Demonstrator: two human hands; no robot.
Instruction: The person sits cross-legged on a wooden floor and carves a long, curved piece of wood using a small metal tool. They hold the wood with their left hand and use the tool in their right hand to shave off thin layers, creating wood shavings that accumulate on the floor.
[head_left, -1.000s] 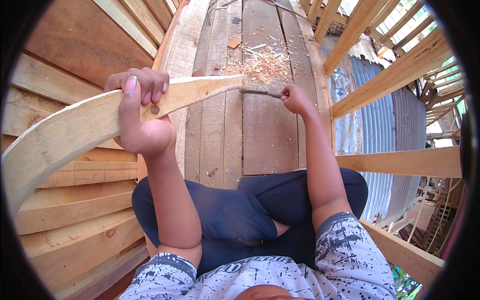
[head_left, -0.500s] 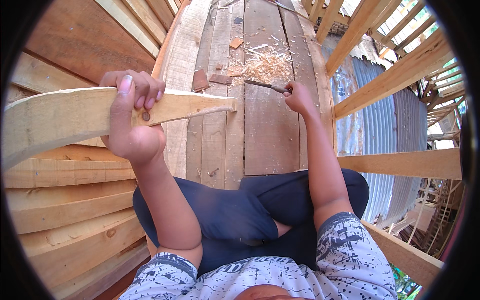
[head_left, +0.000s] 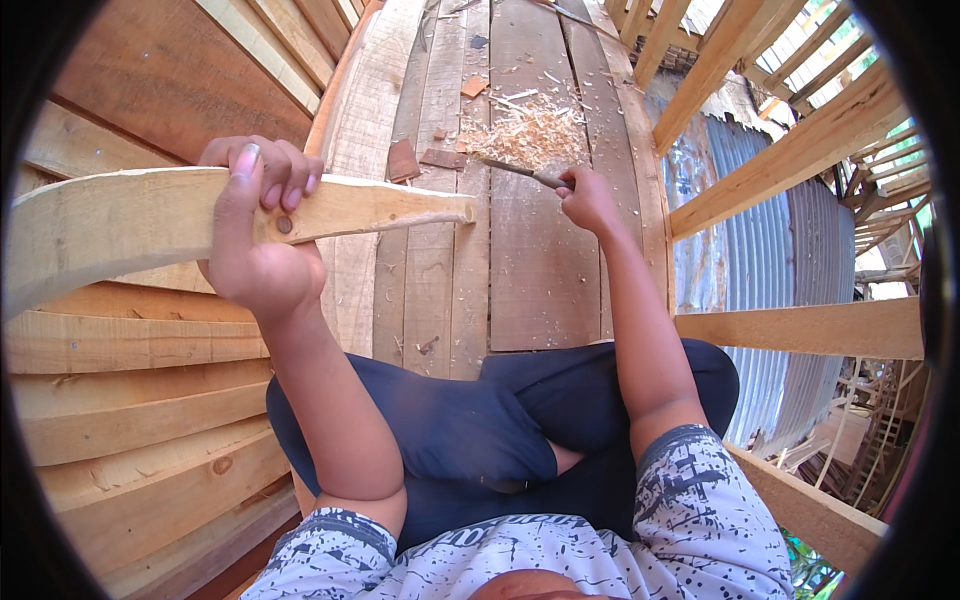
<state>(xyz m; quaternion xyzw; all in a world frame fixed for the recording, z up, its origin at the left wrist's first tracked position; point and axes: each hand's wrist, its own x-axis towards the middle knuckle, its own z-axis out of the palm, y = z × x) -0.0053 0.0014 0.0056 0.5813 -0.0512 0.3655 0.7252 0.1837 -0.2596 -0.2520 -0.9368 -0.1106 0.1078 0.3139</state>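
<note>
gripping: left hand (head_left: 258,235) wraps the curved wooden piece (head_left: 150,215), upper left of the frame, raised off the plank floor (head_left: 540,270)
tool: right hand (head_left: 585,197) closes on a chisel (head_left: 515,168) beside the shavings (head_left: 525,135), upper centre
handling: likely stiff, fairly heavy, rough; best held mid-length, away from the thin tip

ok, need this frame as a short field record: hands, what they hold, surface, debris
left hand: gripping a curved, tapered wooden piece, raised off the floor
right hand: closed on a chisel-like tool, blade pointing left, away from the wood
surface: plank floor
debris: wood shavings beyond the tool; small offcuts
posture: seated, legs in dark trousers
right side: timber rails, corrugated metal sheet below
</note>
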